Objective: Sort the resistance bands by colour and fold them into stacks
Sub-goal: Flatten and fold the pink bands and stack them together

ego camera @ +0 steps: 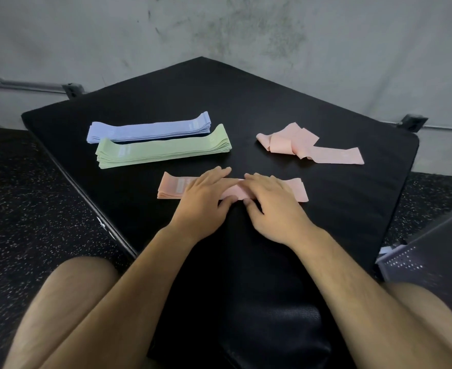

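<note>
From my remote screen I see both hands lying on the pink stack at the near middle of the black mat — the left hand flat with its fingers straight and close together, the right hand with its fingers a little bent and pressing down. Both thumbs touch the near edge of the stack, but I cannot tell if they pinch it. Farther away lie the green stack and just behind it the blue stack — to the right, well apart, are the loose pink bands, crumpled.
</note>
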